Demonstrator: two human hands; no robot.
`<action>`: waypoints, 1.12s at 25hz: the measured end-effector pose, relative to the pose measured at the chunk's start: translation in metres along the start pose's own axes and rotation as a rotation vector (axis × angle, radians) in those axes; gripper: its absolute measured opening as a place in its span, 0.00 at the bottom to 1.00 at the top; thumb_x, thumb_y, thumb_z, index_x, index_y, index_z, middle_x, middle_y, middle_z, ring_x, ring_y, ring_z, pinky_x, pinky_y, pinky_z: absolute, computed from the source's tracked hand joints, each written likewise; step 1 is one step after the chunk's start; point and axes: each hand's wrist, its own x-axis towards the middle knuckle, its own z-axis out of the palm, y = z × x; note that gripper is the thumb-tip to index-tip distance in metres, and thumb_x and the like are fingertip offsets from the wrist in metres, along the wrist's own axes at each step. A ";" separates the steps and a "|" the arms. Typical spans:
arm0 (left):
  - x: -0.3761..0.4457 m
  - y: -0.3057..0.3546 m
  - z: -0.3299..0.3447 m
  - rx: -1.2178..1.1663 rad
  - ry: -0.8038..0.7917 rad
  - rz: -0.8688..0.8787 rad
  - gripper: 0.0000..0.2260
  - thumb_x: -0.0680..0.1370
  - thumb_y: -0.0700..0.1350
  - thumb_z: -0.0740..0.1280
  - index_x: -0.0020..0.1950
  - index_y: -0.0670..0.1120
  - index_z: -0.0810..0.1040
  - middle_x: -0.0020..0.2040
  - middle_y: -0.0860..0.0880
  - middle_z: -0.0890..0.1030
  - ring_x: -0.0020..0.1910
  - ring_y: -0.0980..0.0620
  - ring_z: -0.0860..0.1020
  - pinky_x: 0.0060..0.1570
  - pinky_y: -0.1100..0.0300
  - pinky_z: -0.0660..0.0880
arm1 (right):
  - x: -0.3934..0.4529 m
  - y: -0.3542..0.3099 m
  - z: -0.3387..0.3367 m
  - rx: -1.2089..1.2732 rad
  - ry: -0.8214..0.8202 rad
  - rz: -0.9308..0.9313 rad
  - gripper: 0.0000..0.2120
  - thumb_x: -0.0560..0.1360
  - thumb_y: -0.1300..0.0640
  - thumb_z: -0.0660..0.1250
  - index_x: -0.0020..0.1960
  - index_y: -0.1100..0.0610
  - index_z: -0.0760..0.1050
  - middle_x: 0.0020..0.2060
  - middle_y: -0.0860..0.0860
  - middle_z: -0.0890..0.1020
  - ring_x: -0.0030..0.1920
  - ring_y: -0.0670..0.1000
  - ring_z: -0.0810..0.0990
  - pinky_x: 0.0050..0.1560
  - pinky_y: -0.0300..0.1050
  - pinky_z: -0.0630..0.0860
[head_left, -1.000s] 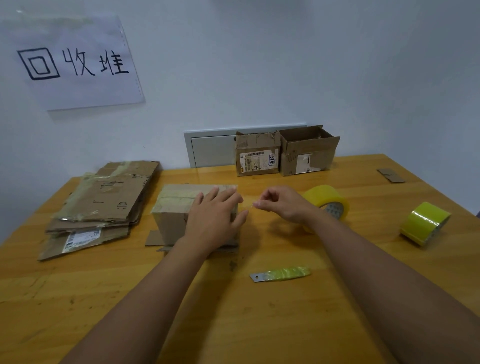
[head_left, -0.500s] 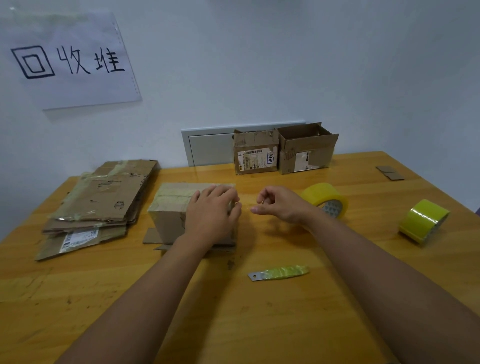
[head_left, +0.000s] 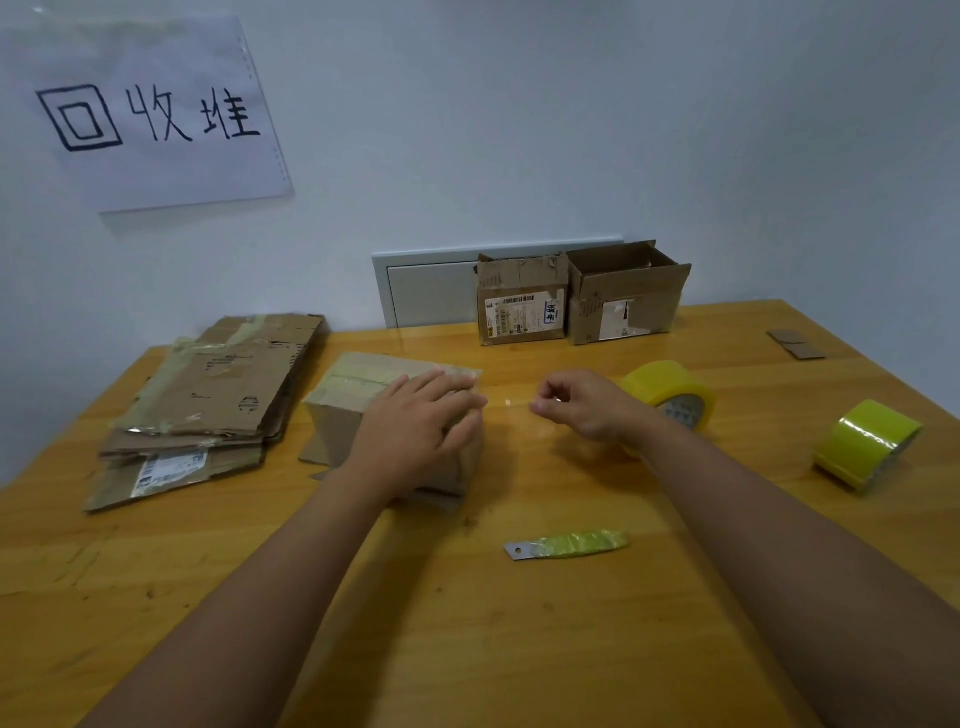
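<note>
A small taped cardboard box (head_left: 337, 421) stands on the wooden table (head_left: 519, 649), left of centre. My left hand (head_left: 415, 431) lies flat on its top near the right end, fingers straight and together, thumb down the box's right side. My right hand (head_left: 587, 405) is a short way to the right of the box, with curled fingers pinching the end of a thin clear tape strip (head_left: 508, 402). The strip shows only as faint glints between the two hands. A yellow tape roll (head_left: 670, 387) sits just behind my right hand.
A stack of flattened cardboard (head_left: 218, 395) lies at the left. Two small open boxes (head_left: 522, 306) (head_left: 628, 301) stand against the back wall. A second yellow-green tape roll (head_left: 865, 441) is at the right, cardboard scraps (head_left: 795, 344) lie at far right, and a tape-wrapped blade (head_left: 566, 544) lies in front.
My right hand has drawn a little to the right, away from the box. My left fingers have closed together on the box top.
</note>
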 end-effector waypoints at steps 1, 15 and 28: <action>-0.003 -0.007 0.000 0.002 0.014 0.031 0.25 0.80 0.63 0.45 0.67 0.60 0.75 0.73 0.58 0.70 0.75 0.51 0.64 0.72 0.45 0.61 | -0.003 0.003 -0.006 -0.033 0.000 -0.001 0.08 0.80 0.56 0.66 0.47 0.61 0.78 0.38 0.50 0.77 0.37 0.45 0.73 0.40 0.41 0.70; 0.002 0.021 0.007 0.089 0.061 -0.165 0.30 0.79 0.65 0.39 0.67 0.57 0.73 0.73 0.56 0.70 0.74 0.50 0.63 0.71 0.47 0.59 | -0.005 0.009 0.046 -0.226 -0.201 0.046 0.07 0.80 0.51 0.65 0.49 0.52 0.79 0.36 0.42 0.78 0.38 0.41 0.74 0.45 0.42 0.68; 0.002 0.019 0.009 0.077 0.045 -0.177 0.27 0.80 0.63 0.40 0.71 0.58 0.70 0.75 0.57 0.67 0.76 0.50 0.60 0.73 0.46 0.56 | -0.002 0.007 0.057 -0.540 -0.175 0.089 0.18 0.73 0.34 0.65 0.41 0.48 0.69 0.36 0.44 0.73 0.47 0.50 0.72 0.57 0.54 0.61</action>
